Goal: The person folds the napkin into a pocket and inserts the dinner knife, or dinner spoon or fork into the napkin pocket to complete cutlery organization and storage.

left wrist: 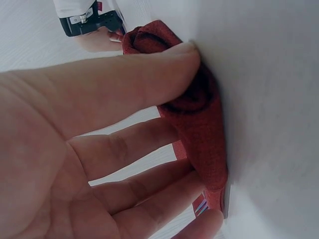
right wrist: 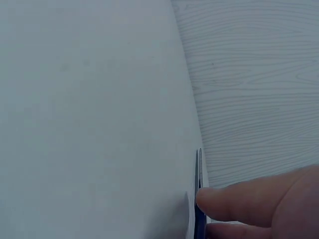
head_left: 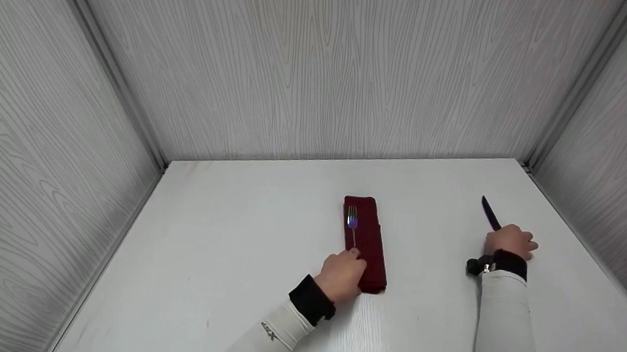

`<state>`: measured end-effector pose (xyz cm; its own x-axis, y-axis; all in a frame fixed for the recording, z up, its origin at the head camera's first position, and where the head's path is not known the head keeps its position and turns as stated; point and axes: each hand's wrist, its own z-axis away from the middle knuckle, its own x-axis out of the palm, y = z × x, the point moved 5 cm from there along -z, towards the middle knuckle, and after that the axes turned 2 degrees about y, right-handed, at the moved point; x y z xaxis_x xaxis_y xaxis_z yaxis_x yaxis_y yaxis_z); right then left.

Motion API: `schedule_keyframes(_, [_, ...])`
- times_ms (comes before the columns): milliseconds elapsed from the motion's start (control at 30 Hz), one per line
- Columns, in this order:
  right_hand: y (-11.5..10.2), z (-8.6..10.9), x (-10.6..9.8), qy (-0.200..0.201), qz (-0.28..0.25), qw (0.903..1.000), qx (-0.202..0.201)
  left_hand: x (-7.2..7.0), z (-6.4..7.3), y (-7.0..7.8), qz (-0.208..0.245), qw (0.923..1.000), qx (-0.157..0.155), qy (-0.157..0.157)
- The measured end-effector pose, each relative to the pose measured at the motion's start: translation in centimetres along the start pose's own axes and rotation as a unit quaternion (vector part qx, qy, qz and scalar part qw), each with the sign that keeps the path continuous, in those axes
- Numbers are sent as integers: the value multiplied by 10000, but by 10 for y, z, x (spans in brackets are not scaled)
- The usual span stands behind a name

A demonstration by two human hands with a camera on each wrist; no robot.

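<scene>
A folded dark red cloth napkin [head_left: 374, 252] lies lengthwise on the white table, a metal fork [head_left: 352, 220] on top of it with tines pointing away. My left hand [head_left: 341, 274] grips the napkin's near end. In the left wrist view the thumb presses on the rolled end of the cloth, with fingers along its other side. The fork's handle runs under this hand and is hidden. To the right, my right hand [head_left: 509, 242] pinches a table knife [head_left: 489, 211], its dark blade pointing away and slightly left. Most of the knife's handle is covered by the hand.
The white table [head_left: 221, 236] is bounded by a grey wood-grain back wall [head_left: 321, 71] and side walls. The right hand is near the table's right edge. Black bands [head_left: 313, 300] circle both wrists, and a thin cable runs along the right sleeve.
</scene>
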<state>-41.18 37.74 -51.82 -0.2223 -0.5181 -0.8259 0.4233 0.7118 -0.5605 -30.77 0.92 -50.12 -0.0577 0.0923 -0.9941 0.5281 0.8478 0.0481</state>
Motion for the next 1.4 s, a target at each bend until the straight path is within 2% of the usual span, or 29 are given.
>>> schedule_keyframes(467, [0,0,0,-332,-202,9992,126,0,0,0,92,9999,-46,-15])
schedule_keyframes(667, [1,-2,1,-471,-172,9986,155,0,1,1,-11,10000,-26,-77])
schedule_keyframes(867, [4,-4,2,-377,-439,9981,221,0,0,0,-42,9999,-66,-63])
schedule_keyframes(933, [3,-4,2,-330,-535,9980,94,0,0,-1,-24,9999,-84,-53])
schedule_keyframes(1167, [-14,-3,0,-167,-809,9918,-979,0,0,-1,91,9999,-96,-43])
schedule_keyframes(1400, [-39,1,-8,35,-1332,9812,-1395,-1,0,-1,123,9998,-125,-56])
